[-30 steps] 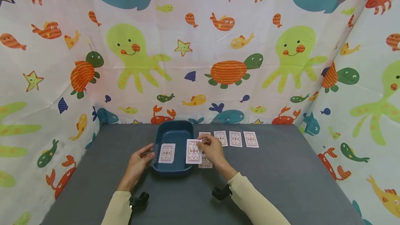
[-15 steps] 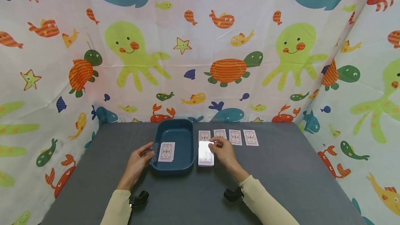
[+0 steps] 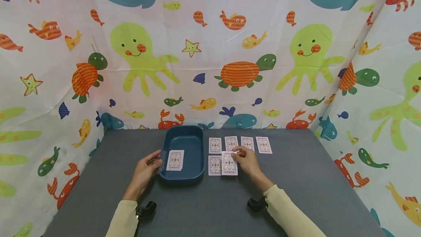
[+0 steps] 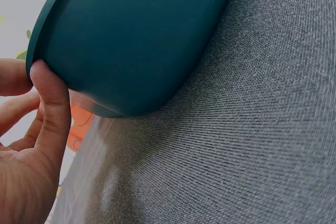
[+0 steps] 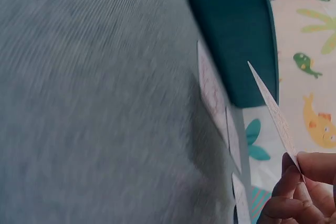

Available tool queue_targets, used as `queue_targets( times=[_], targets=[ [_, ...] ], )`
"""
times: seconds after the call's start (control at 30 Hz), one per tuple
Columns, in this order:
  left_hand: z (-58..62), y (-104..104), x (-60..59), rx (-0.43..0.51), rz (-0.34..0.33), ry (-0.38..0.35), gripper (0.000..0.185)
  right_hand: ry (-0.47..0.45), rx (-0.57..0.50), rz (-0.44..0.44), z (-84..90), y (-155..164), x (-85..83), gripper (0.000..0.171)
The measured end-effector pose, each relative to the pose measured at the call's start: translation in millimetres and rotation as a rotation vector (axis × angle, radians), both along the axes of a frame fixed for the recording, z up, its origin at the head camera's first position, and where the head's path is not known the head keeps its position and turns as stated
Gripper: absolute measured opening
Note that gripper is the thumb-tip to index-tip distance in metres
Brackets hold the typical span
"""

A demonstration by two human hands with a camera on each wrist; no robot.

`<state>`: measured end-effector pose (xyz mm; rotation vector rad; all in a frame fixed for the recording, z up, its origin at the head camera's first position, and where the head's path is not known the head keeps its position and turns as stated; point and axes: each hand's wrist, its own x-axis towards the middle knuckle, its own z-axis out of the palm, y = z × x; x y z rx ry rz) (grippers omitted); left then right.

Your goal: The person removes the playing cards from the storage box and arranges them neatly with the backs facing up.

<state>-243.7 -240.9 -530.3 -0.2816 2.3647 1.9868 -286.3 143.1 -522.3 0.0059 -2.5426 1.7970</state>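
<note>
My hands point(image 3: 146, 168): 2. Wrist cameras point(image 3: 147, 210): 2. Sleeves point(image 3: 123, 218): 2. Worktop point(image 3: 309, 178): 1. Blue tray point(image 3: 193, 156): 1, with 1 card pile point(image 3: 175, 160), tally within hidden. Loose cards point(image 3: 215, 166): 6, meaning 4 back row, 1 front row, 1 pinched.

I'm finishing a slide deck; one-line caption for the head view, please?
Left hand pinching a blue bin, right hand holding a card, five other cards lying on the gray table.
</note>
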Motion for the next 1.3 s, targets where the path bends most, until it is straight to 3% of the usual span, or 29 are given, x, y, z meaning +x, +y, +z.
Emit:
queue_targets(
  times=[0.6,1.3],
  targets=[
    [0.0,-1,-0.1,-0.008,0.002,-0.004,0.048,-0.030,0.154,-0.034,-20.2,22,-15.8,0.019],
    [1.0,-1,0.2,-0.029,0.010,-0.024,0.049,-0.025,0.299,-0.026,-25.3,25,-26.3,0.018]
  ],
)
